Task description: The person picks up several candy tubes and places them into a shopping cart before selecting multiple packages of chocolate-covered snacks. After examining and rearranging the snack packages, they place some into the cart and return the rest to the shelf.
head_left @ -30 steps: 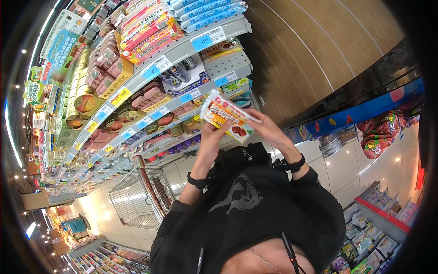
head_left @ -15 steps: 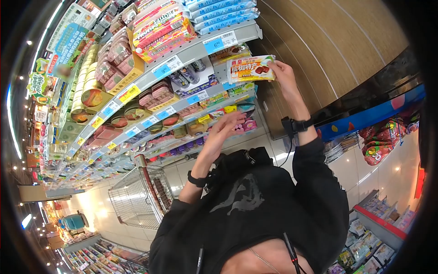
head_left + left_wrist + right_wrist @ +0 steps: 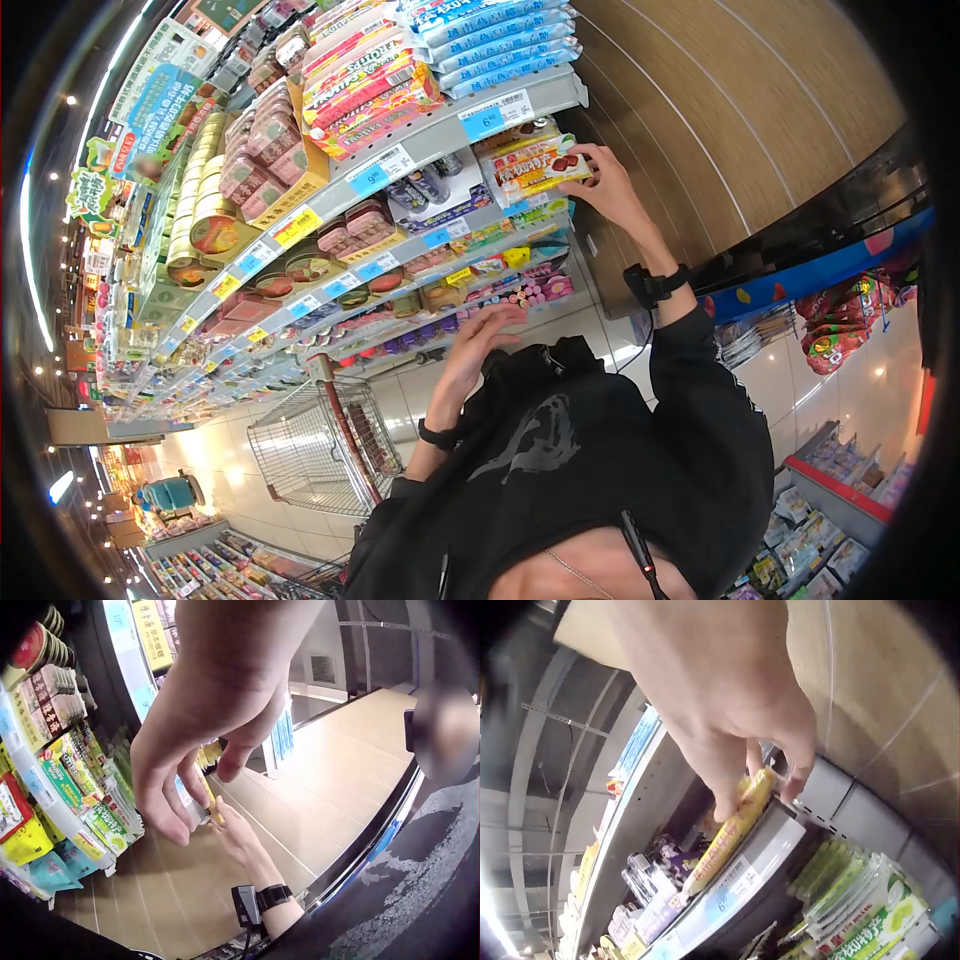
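Note:
My right hand [image 3: 606, 188] pinches one end of a candy packet [image 3: 528, 170] in an orange, white and yellow wrapper with dark red sweets pictured on it. The packet lies over the front part of the second shelf, just under the top one. In the right wrist view its yellow side [image 3: 724, 844] shows close above the shelf's price strip [image 3: 739, 889], thumb on one side and fingers on the other. Empty and loosely bent, my left hand [image 3: 478, 348] hangs in front of the lower shelves, apart from the goods.
Blue-and-white packets [image 3: 500, 45] and fruit candy boxes [image 3: 365, 95] fill the top shelf. Purple-boxed bottles [image 3: 430, 195] stand left of the packet. Green packets [image 3: 870, 907] sit one shelf lower. A wire shopping cart [image 3: 310, 440] stands at lower left; a curved wooden panel [image 3: 700, 100] borders the shelves.
The packet was between both hands; the left hand let go and dropped back. My right hand carried the packet up to the shelf, then lowered it slightly toward the second shelf.

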Demonstrator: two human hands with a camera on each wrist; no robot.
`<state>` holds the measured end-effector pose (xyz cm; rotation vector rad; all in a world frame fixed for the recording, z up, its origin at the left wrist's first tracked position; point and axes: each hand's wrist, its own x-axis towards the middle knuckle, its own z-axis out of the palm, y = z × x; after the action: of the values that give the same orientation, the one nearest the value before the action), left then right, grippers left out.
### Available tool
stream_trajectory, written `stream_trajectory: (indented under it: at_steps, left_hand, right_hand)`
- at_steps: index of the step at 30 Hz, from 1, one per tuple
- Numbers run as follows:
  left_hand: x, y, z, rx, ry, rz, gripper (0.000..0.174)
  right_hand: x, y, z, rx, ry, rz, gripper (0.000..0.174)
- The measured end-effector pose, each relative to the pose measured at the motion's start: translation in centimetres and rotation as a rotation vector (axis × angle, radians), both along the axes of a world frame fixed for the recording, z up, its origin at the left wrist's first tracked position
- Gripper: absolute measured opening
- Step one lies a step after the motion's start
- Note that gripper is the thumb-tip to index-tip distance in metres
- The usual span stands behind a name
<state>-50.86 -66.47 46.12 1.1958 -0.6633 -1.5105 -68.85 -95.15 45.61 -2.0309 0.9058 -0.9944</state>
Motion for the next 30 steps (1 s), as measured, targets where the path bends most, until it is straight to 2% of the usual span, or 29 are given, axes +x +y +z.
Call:
stream_trajectory:
  at_steps: [3,5,7,9,14,17,22,26,30]
  left_hand:
    - [-0.1,-0.1,-0.4,0.024,0.002,-0.037,0.029]
    - [-0.3,-0.3,-0.5,0.029,-0.019,-0.055,0.028]
    - [-0.6,-0.7,-0.4,0.024,-0.016,-0.076,0.028]
    - [-0.9,-0.9,-0.6,0.020,-0.009,-0.092,0.028]
    - [-1.5,-1.1,-0.8,0.030,-0.018,-0.143,0.028]
    - [-1.7,-1.0,-0.5,0.037,-0.047,-0.131,0.030]
    - [-1.5,-0.4,-1.0,0.046,-0.031,-0.085,0.030]
    - [-1.3,0.4,-1.3,0.048,-0.022,-0.053,0.029]
    - [0.4,2.8,-1.4,0.052,-0.001,0.105,0.027]
  right_hand:
    - [1.2,0.5,-0.5,0.022,-0.024,-0.086,0.044]
    - [1.6,0.7,-0.5,-0.173,-0.048,-0.113,0.043]
    - [1.8,1.1,-0.2,-0.158,-0.033,-0.123,0.043]
    - [1.9,1.5,-0.2,-0.244,0.029,-0.145,0.047]
    - [1.9,2.2,-0.3,-0.242,0.056,-0.156,0.049]
    - [1.9,2.5,-0.8,-0.312,0.067,-0.119,0.055]
    - [2.1,2.1,-1.2,-0.231,0.055,-0.063,0.063]
    - [1.7,1.2,-1.4,-0.173,0.054,0.034,0.063]
    - [1.9,1.3,-1.7,-0.241,-0.099,0.038,0.059]
